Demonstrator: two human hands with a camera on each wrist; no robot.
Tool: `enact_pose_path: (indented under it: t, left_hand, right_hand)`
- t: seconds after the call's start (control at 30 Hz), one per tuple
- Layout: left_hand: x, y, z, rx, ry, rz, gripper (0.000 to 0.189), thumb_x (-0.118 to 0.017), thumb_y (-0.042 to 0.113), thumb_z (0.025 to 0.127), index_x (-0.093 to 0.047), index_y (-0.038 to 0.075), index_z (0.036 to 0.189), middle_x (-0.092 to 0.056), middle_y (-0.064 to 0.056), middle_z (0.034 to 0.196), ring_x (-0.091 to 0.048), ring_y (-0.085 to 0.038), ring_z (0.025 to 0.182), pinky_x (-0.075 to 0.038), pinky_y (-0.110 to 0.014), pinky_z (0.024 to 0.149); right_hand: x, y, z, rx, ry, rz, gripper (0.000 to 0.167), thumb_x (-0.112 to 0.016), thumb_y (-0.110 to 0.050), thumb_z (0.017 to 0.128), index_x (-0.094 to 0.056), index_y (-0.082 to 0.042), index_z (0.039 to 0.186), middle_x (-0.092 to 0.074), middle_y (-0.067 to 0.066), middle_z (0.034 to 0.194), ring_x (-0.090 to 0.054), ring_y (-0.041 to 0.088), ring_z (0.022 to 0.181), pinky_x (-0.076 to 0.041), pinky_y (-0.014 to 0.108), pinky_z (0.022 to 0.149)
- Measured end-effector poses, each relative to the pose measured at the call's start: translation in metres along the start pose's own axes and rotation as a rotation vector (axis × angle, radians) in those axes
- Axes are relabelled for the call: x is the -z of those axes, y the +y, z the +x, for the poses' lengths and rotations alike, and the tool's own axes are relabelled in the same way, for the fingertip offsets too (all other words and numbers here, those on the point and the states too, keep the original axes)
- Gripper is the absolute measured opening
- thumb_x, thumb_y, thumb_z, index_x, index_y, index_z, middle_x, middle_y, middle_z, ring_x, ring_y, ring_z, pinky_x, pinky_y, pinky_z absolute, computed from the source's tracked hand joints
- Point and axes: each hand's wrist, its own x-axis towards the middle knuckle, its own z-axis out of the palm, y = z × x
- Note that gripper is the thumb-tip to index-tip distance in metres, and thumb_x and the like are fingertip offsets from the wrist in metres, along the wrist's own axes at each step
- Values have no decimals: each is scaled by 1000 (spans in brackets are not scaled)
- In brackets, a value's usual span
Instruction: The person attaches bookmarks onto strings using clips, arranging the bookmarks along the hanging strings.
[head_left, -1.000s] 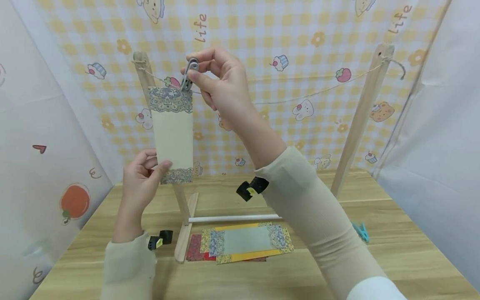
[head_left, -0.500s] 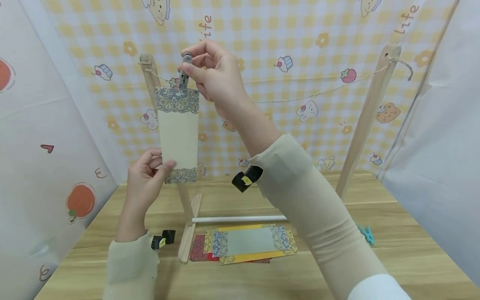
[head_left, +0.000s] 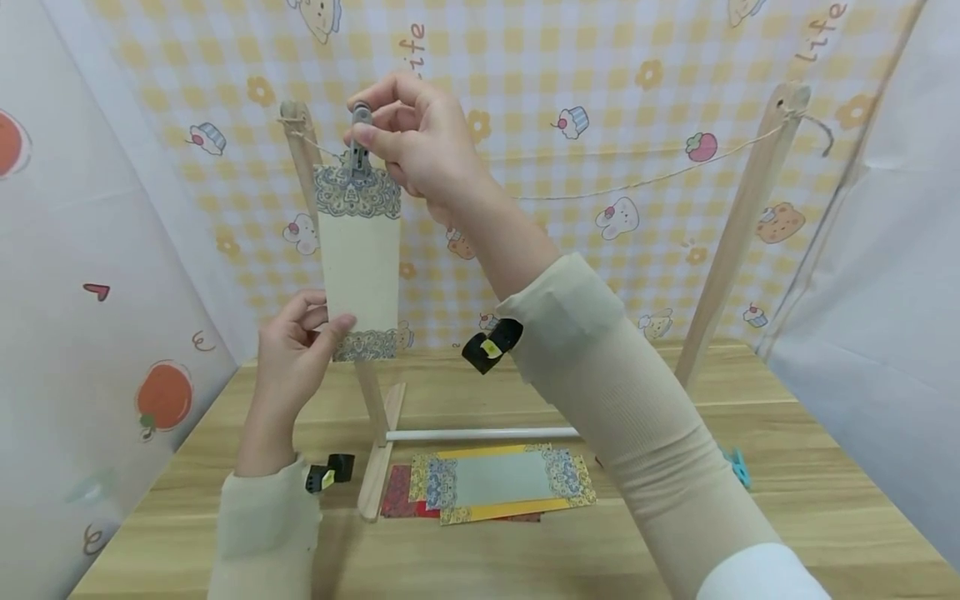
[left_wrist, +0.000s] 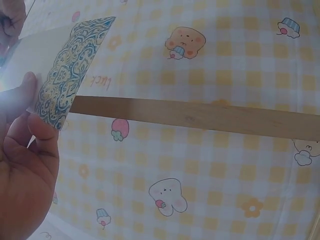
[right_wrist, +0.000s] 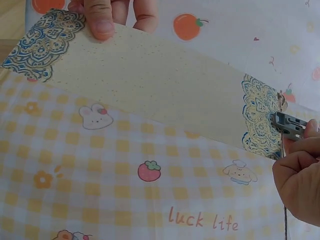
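Note:
A cream card [head_left: 360,262] with blue-and-gold lace-patterned ends hangs upright at the left part of the string [head_left: 637,184]. Its lower left edge is pinched between the thumb and fingers of my left hand [head_left: 291,354]. At the top, my right hand [head_left: 438,146] pinches a grey clothespin [head_left: 361,142] by its handles. In the right wrist view the clothespin's [right_wrist: 289,124] tip overlaps the patterned border near the middle of the card's top edge, where the string runs. The left wrist view shows my left thumb lying over the card's [left_wrist: 75,65] face beside the lower border.
Two wooden posts, left [head_left: 302,158] and right [head_left: 738,225], carry the string; a white rod [head_left: 480,434] runs low between them. On the table [head_left: 525,558] several patterned cards [head_left: 502,477] lie overlapped. A turquoise clothespin [head_left: 738,468] lies right of my right sleeve.
My right hand has moved the grey clothespin left, from near the card's right corner to its middle, and tilted it upright; its tip now sits lower over the card's top border.

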Motion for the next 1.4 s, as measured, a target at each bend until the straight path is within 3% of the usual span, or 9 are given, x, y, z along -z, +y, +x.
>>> enact_pose_path:
  t: [0.47,0.73,0.83,1.0,1.23,1.3,1.4]
  left_hand:
    - [0,0,2,13,-4,17,19,-66,-9,88,-62,-11,107,-70,33,94,-41,0,48,-33,-20,46]
    - [0,-1,0,24,-3,41,18,-67,-9,88,-62,-10,106,-69,34,90,-54,5,59,-40,-13,51]
    - [1,-1,0,36,-14,58,17,-67,-7,89,-63,-10,105,-69,34,87,-54,5,60,-42,-12,54]
    - [4,1,-1,59,-44,87,15,-66,-4,91,-62,-8,105,-67,35,81,-50,2,57,-43,-12,56]
    - [9,-4,-8,48,-64,178,8,-68,-2,91,-67,-6,97,-64,38,79,-54,7,65,-46,-8,61]
    - [11,-5,-11,42,-72,209,7,-69,-1,90,-70,-4,96,-69,30,81,-57,10,71,-47,-7,64]
    - [13,-7,-16,48,-97,271,8,-70,1,91,-72,-1,97,-76,5,87,-57,17,77,-47,-6,67]
  right_hand:
    - [-1,2,-1,-97,-71,-110,25,-63,-4,96,-62,-7,121,-64,4,86,-29,10,41,-21,20,40]
    - [4,0,-3,-140,-103,-186,40,-67,-10,94,-61,-15,134,-72,6,113,-38,13,41,-30,22,43]
    - [5,1,-5,-158,-101,-184,43,-68,-12,95,-59,-17,136,-72,7,113,-45,14,43,-33,22,44]
    - [8,0,-8,-145,-100,-149,40,-67,-12,95,-60,-14,134,-72,8,104,-52,16,44,-34,20,45]
    - [16,-2,-16,-94,-100,-108,34,-68,-13,94,-62,-9,128,-72,8,116,-56,15,47,-39,20,48]
    - [20,-2,-19,-75,-96,-97,31,-67,-13,95,-62,-8,126,-72,11,117,-56,14,47,-39,19,48]
    - [26,-2,-23,-64,-86,-69,27,-65,-10,96,-63,-5,123,-72,13,117,-56,14,45,-39,18,47]
